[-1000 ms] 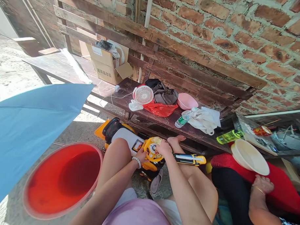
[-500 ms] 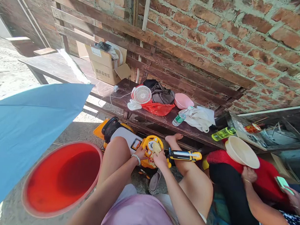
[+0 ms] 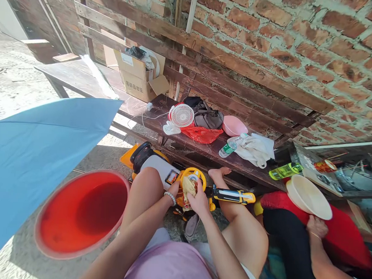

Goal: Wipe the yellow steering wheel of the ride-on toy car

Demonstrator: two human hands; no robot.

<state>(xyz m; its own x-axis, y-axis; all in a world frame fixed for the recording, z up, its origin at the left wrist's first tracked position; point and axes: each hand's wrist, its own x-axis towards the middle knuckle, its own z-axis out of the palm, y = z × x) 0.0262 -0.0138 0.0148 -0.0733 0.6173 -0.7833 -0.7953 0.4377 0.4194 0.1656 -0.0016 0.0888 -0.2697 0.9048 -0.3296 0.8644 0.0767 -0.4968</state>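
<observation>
Between my knees is a yellow and grey ride-on toy car with a yellow steering wheel. Just over that wheel, my right hand pinches a pale yellow, crumpled thing with reddish, mottled bits at its lower end. What it is I cannot make out; it looks soft. My left hand, with a beaded bracelet at the wrist, is closed against the left side of the same thing. Its fingertips are partly hidden. A yellow and black bar-shaped part lies to the right of my hands.
A large red tub of liquid stands left, below a blue umbrella. The wooden bench bears a carton, white fan, pink bowl and water bottle. At right, another person's hand holds a cream basin.
My right hand has shifted slightly left, and the pale yellow thing stands more upright, showing more of itself. The view has shifted a little; the other person's green phone has left it.
</observation>
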